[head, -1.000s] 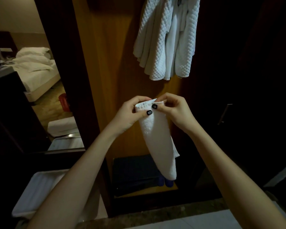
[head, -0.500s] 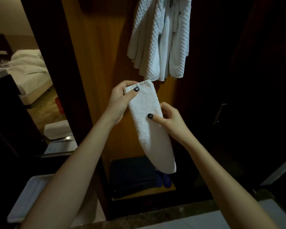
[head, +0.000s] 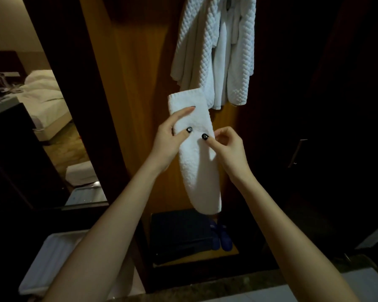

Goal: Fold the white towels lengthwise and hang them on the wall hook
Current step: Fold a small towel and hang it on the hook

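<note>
Towel [head: 196, 162] hangs long and narrow between my hands, folded lengthwise, its hemmed top edge up near the bottom of the white robe [head: 218, 53] on the wooden wall [head: 138, 105] and its rounded lower end dangling above a dark case [head: 179, 236] on the floor. My left hand [head: 170, 138] grips the towel's left edge, thumb pressed on the front and a finger stretched up across the cloth, the rest of the fingers behind it. My right hand [head: 227, 149] pinches the right edge at about the same height, thumb on the front and the fingers curled close. Blue slippers [head: 222, 238] sit just beside the case. Off to the left, a bed [head: 46, 101] shows through a doorway.
</note>
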`<action>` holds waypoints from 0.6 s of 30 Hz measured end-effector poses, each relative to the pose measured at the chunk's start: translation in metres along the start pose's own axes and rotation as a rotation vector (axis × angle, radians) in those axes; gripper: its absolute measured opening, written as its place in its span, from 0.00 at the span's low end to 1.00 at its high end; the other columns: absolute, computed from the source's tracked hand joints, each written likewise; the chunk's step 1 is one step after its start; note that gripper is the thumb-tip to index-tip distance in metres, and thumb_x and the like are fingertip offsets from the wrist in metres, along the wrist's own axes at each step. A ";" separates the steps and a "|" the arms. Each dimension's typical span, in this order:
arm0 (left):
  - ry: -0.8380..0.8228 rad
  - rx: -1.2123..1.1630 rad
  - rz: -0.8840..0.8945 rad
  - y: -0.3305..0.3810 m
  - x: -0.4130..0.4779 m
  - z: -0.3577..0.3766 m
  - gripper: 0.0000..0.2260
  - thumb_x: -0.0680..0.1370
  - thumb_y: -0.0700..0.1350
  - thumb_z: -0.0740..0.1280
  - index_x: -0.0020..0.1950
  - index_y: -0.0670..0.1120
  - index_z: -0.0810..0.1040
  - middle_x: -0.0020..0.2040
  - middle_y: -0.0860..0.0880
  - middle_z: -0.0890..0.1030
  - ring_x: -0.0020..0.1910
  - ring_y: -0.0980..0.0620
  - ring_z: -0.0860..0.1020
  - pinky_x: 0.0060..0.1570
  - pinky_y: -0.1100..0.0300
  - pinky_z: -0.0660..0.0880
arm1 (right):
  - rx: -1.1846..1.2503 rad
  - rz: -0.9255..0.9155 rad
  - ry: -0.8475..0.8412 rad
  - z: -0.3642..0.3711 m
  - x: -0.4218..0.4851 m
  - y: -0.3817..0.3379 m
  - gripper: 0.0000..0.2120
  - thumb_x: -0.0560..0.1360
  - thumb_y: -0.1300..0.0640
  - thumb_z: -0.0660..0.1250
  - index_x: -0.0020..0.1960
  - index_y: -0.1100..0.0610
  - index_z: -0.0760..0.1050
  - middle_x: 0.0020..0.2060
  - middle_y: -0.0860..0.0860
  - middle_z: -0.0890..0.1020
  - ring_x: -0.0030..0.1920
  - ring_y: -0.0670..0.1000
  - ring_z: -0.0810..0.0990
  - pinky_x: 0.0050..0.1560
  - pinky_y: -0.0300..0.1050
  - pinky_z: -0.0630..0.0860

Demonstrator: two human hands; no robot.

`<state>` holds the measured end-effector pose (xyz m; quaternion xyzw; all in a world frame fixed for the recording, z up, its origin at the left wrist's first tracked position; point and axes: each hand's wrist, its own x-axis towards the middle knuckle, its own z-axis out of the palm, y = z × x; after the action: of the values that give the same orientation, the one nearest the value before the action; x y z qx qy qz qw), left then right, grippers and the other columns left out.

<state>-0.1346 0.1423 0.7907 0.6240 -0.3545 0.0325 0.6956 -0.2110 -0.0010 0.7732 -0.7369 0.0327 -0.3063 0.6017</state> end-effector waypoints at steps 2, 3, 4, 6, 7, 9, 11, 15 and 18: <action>0.062 -0.065 -0.034 0.002 0.006 -0.001 0.22 0.78 0.34 0.64 0.63 0.58 0.77 0.69 0.51 0.74 0.67 0.51 0.73 0.62 0.47 0.75 | -0.030 0.000 -0.101 -0.005 -0.004 0.003 0.09 0.74 0.50 0.72 0.41 0.54 0.76 0.34 0.43 0.80 0.37 0.41 0.79 0.36 0.32 0.73; 0.089 -0.087 -0.048 0.003 0.009 -0.002 0.21 0.78 0.34 0.63 0.63 0.58 0.77 0.69 0.50 0.73 0.67 0.50 0.73 0.60 0.49 0.76 | -0.042 0.016 -0.167 -0.008 -0.007 0.005 0.10 0.75 0.50 0.71 0.42 0.55 0.77 0.36 0.45 0.81 0.38 0.43 0.81 0.36 0.34 0.74; 0.116 -0.100 -0.059 0.004 0.013 -0.003 0.20 0.79 0.34 0.64 0.63 0.57 0.77 0.70 0.49 0.72 0.67 0.50 0.73 0.58 0.51 0.78 | -0.054 0.038 -0.235 -0.011 -0.009 0.007 0.10 0.76 0.49 0.70 0.44 0.56 0.79 0.39 0.47 0.83 0.40 0.46 0.82 0.38 0.37 0.77; 0.167 -0.130 -0.075 0.007 0.020 -0.003 0.20 0.79 0.34 0.63 0.65 0.54 0.76 0.70 0.47 0.71 0.65 0.49 0.74 0.53 0.56 0.79 | -0.059 0.099 -0.346 -0.020 -0.014 0.008 0.12 0.75 0.47 0.70 0.49 0.55 0.81 0.44 0.48 0.85 0.42 0.49 0.85 0.40 0.41 0.81; 0.192 -0.155 -0.083 0.008 0.023 -0.004 0.19 0.79 0.33 0.63 0.65 0.52 0.76 0.69 0.46 0.71 0.64 0.49 0.75 0.51 0.58 0.79 | -0.053 0.130 -0.381 -0.024 -0.016 0.009 0.11 0.75 0.46 0.70 0.50 0.54 0.82 0.44 0.48 0.86 0.43 0.50 0.85 0.40 0.41 0.81; 0.236 -0.209 -0.101 0.010 0.028 -0.004 0.20 0.78 0.33 0.63 0.65 0.52 0.76 0.69 0.45 0.72 0.63 0.48 0.76 0.49 0.59 0.79 | -0.069 0.151 -0.396 -0.033 -0.019 0.009 0.10 0.75 0.47 0.71 0.51 0.52 0.81 0.45 0.47 0.86 0.43 0.48 0.85 0.39 0.40 0.81; 0.259 -0.266 -0.103 0.011 0.032 -0.003 0.20 0.78 0.31 0.62 0.65 0.51 0.75 0.67 0.45 0.72 0.62 0.48 0.76 0.50 0.58 0.79 | -0.159 0.093 -0.336 -0.039 -0.022 0.011 0.09 0.74 0.50 0.72 0.53 0.48 0.78 0.49 0.44 0.83 0.46 0.42 0.83 0.41 0.36 0.79; 0.309 -0.314 -0.081 0.010 0.038 0.004 0.22 0.78 0.30 0.61 0.65 0.51 0.75 0.67 0.46 0.72 0.63 0.48 0.76 0.53 0.56 0.79 | -0.250 0.009 -0.234 -0.051 -0.032 0.016 0.16 0.74 0.54 0.72 0.59 0.47 0.73 0.53 0.39 0.78 0.52 0.40 0.79 0.46 0.35 0.77; 0.332 -0.332 -0.083 0.008 0.044 0.012 0.22 0.77 0.30 0.60 0.64 0.52 0.75 0.69 0.45 0.70 0.66 0.46 0.73 0.62 0.48 0.75 | -0.286 -0.027 -0.165 -0.059 -0.038 0.017 0.15 0.75 0.57 0.71 0.60 0.50 0.73 0.52 0.39 0.78 0.53 0.41 0.79 0.46 0.34 0.76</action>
<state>-0.1111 0.1158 0.8210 0.5012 -0.2096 0.0472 0.8383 -0.2653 -0.0415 0.7476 -0.8380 0.0163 -0.2452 0.4872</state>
